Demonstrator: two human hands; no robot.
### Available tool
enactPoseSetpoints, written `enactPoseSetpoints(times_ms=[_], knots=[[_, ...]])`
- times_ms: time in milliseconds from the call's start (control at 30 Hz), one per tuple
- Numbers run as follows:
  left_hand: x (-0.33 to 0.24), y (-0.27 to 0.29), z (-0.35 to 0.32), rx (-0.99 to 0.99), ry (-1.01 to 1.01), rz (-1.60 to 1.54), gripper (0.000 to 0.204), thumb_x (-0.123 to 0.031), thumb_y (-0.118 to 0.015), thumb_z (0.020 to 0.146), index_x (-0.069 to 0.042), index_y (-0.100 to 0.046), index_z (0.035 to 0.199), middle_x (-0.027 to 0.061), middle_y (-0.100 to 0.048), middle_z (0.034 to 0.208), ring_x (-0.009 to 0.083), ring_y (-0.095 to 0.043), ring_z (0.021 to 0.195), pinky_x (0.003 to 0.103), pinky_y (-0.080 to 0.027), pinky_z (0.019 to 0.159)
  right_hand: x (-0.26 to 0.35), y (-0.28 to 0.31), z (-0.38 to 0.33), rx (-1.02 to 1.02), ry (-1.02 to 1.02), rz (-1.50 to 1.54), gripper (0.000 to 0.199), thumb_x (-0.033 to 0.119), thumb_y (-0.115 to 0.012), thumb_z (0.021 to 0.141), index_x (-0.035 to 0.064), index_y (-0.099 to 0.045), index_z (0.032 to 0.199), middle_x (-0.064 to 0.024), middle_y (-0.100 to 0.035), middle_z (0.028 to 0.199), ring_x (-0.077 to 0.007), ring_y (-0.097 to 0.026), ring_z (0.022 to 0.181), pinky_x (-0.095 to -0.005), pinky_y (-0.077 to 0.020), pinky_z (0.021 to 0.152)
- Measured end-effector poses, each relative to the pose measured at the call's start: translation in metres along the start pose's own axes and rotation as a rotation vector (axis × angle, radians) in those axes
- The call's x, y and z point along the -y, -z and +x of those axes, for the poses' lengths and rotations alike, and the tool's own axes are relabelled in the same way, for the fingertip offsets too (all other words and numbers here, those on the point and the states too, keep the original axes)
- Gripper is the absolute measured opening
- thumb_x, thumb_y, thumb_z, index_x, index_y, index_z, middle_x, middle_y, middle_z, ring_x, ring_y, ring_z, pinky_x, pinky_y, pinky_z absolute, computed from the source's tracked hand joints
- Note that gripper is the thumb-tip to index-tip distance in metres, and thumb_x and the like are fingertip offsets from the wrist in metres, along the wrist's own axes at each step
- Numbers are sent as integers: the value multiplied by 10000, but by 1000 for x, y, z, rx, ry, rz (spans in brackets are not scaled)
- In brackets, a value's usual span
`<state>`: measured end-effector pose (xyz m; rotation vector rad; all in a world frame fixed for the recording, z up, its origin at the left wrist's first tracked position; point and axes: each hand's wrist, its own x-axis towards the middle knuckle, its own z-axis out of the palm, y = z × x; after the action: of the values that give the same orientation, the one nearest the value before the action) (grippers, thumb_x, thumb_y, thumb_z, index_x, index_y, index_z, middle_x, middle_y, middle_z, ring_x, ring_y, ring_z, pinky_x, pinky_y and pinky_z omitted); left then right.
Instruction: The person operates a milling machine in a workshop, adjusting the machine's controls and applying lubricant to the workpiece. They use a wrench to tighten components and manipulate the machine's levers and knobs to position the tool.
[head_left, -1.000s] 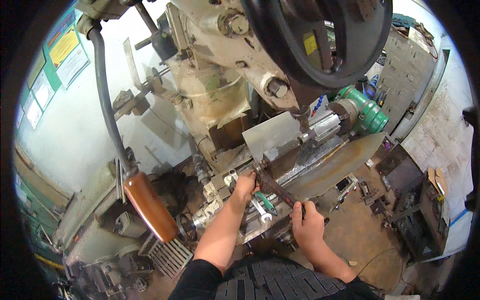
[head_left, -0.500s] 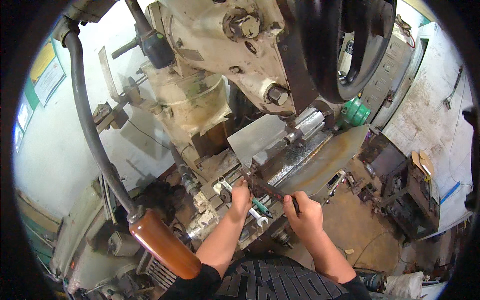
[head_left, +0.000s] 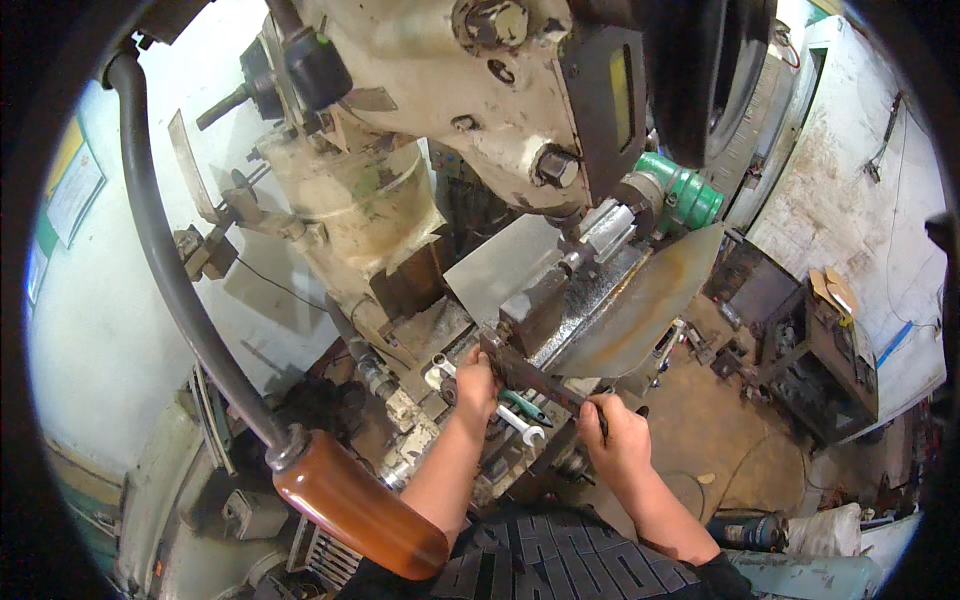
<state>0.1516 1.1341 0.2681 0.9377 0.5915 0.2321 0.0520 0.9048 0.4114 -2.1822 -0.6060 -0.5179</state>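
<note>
left hand (head_left: pixel 477 385) on flat bar (head_left: pixel 530 375) | right hand (head_left: pixel 617 437) grips its end

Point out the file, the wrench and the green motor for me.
file (head_left: pixel 535 375), head view, middle of the dark blade.
wrench (head_left: pixel 522 428), head view, shaft near the lower end.
green motor (head_left: pixel 685 192), head view, ribbed side.

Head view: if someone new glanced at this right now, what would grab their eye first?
Probably the glossy brown handle at lower left, on the end of a thick black lever. Next, the big cream machine head filling the top. Below it, the left hand and right hand grip a long dark metal bar at the machine table, with a green motor to the upper right.
</note>
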Motion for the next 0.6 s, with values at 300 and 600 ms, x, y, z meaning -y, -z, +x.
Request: enactPoseSetpoints(times_ms=[300, 600], knots=[[-3, 8, 4, 96, 15, 94, 314, -142, -421, 1096, -45, -584, 1347, 41, -667, 979, 127, -567, 658, 303, -502, 574, 11, -6, 48, -210, 37, 55, 216, 151, -626, 974, 10, -568, 821, -197, -596, 685, -383, -620, 675, -423, -492, 649], [30, 26, 33, 179, 70, -27, 295, -162, -376, 1104, -59, -630, 1211, 24, -672, 964, 122, -583, 727, 284, -478, 609, 28, -59, 98, -280, -41, 1196, 433, 241, -460, 1080, 95, -377, 681, -43, -382, 512, -139, -353, 443, -337, -389, 514]])
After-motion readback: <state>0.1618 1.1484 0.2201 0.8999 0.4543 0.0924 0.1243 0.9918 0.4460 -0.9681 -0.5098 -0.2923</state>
